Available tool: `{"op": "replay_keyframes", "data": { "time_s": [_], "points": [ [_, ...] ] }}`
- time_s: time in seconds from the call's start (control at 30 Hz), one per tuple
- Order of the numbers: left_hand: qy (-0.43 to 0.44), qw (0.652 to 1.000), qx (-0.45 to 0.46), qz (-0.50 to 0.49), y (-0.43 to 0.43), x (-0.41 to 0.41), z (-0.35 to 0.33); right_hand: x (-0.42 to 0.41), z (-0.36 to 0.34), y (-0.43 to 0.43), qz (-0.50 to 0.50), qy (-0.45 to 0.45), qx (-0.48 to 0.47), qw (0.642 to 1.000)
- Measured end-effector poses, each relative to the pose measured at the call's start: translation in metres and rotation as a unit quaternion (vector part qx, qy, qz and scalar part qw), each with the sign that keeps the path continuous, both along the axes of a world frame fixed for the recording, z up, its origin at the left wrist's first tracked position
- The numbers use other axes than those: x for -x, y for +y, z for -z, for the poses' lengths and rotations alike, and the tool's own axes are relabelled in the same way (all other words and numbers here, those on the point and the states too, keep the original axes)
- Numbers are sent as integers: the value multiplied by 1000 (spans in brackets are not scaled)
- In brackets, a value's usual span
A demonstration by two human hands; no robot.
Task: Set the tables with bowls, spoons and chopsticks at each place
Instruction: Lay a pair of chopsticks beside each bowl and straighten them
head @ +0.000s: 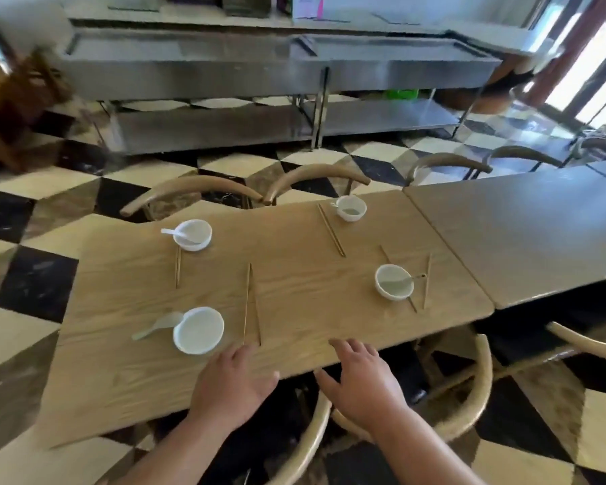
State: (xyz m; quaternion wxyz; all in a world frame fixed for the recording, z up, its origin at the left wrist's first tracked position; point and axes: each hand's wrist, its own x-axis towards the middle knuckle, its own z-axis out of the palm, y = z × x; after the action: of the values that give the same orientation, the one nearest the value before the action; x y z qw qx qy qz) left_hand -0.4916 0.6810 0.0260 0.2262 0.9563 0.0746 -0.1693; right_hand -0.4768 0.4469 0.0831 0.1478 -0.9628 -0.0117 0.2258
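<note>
A light wooden table (294,292) carries several white bowls, each with a white spoon: near left (198,330), far left (192,234), far right (351,208) and near right (394,281). Chopstick pairs lie beside them: near centre (251,304), far centre (331,230), a short pair far left (178,267), and a crossed pair around the near right bowl (425,281). My left hand (233,383) hovers over the table's near edge, fingers relaxed, holding nothing. My right hand (359,376) spreads out at the same edge, also empty.
A grey table (525,232) adjoins on the right with nothing on it. Curved-back wooden chairs (315,173) stand along the far side, and others (469,397) at the near side below my hands. A steel counter (277,64) runs across the back over a chequered floor.
</note>
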Motion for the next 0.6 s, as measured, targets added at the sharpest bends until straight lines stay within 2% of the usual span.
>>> {"op": "replay_keyframes", "data": {
  "time_s": [0.2, 0.3, 0.6],
  "points": [
    [57, 998, 10, -35, 19, -52, 66, -72, 61, 47, -48, 75, 1, 996],
    [78, 993, 24, -84, 21, -75, 98, -97, 96, 66, -51, 107, -15, 993],
    [50, 968, 37, -242, 2, -112, 134, -150, 156, 104, -53, 152, -87, 983]
  ]
}}
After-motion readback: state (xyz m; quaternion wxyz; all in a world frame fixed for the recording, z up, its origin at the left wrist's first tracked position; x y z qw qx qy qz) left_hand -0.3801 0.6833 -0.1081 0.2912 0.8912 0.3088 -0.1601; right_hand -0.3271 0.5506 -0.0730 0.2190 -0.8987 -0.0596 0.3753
